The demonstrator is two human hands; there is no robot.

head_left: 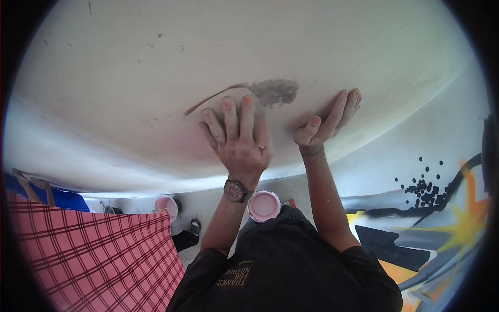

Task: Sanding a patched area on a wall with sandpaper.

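Observation:
My left hand lies with spread fingers on a pale sheet, likely sandpaper, pressing it to the off-white wall. A reddish-brown edge shows along the sheet's upper side; the face against the wall is hidden. Just beyond those fingers is a dark grey rough patch. To the right, my right hand rests edge-on against the same wall, fingers stretched and thumb apart, holding nothing. A dark wristwatch is on my left wrist.
Below my arms stands a bucket with pink inside. Another pinkish bucket is farther left, near a person's dark sandal. Red checked cloth fills the lower left. A painted mural covers the wall at right.

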